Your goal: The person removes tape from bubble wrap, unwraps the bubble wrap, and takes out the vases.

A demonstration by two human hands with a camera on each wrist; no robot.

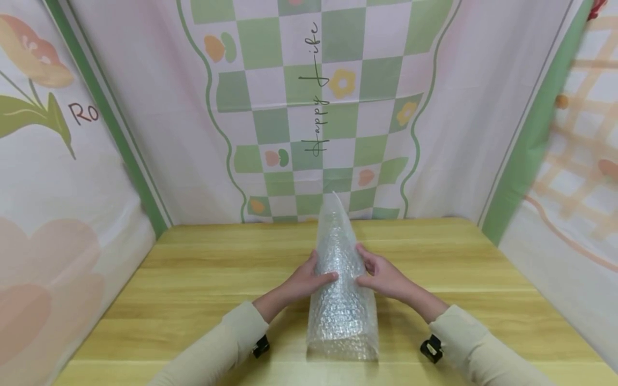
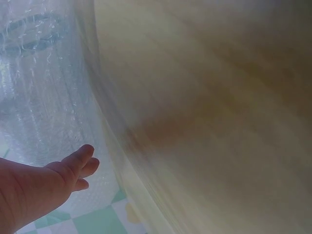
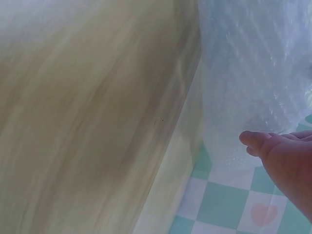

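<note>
A bundle of clear bubble wrap (image 1: 340, 311) lies lengthwise at the middle of the table, wide at its near end and narrowing to a pointed far end. My left hand (image 1: 309, 279) holds its left side, the thumb laid over the top. From the right, my right hand (image 1: 383, 274) grips the opposite side at about the same height. In the left wrist view, a dark ring shape shows through the wrap (image 2: 44, 83) above the left hand (image 2: 53, 183). The right wrist view has the right hand (image 3: 280, 151) against the wrap's (image 3: 248, 73) side.
The wood-grain table (image 1: 207, 262) spreads out on both sides of the bundle. Behind it hangs a green-and-white checked curtain (image 1: 328, 118), and printed cloths flank the left (image 1: 53, 225) and right (image 1: 569, 187) sides. A black device sits on each wrist.
</note>
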